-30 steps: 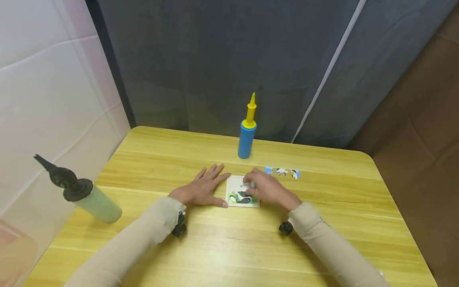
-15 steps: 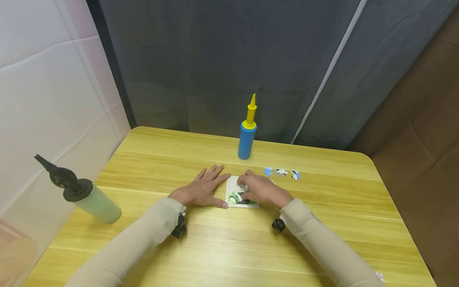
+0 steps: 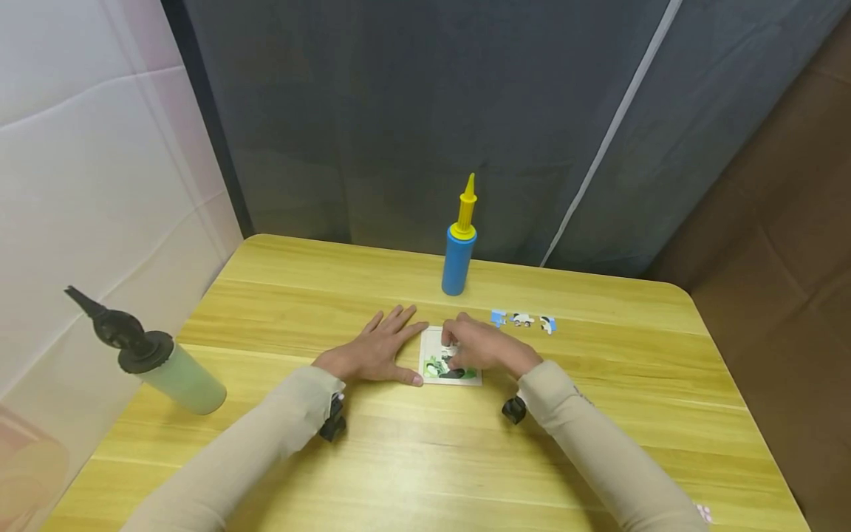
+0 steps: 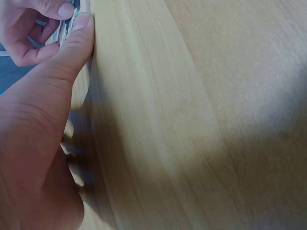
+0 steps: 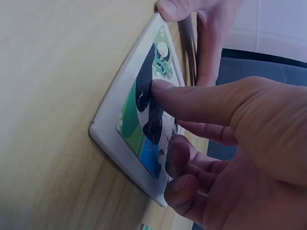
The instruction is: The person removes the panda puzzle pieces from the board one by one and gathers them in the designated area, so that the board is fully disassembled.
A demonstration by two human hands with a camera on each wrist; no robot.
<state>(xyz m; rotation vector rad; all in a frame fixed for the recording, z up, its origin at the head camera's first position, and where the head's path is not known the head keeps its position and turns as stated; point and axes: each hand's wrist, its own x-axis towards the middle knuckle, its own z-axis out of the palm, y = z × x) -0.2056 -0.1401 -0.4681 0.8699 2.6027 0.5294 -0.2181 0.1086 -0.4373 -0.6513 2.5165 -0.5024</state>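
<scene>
Resting flat, fingers straight, left hand [image 3: 379, 349] touches left edge of small square white-framed panda jigsaw tray [image 3: 433, 367] mid-table on yellow wooden table [image 3: 598, 414]. Left wrist: thumb against frame. Right wrist: right hand [image 5: 230, 143] presses thumb on black-green-white picture, fingers curled over blue corner.

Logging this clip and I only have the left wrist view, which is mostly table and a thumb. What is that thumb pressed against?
Observer: The left hand lies flat, thumb against the edge of a small puzzle tray.
Operator: And the other hand?
Observer: The right hand is over the tray; its thumb touches the panda picture.
Operator: Any pieces outside the tray?
Observer: Three loose pieces lie on the table, near a blue pump.
</scene>
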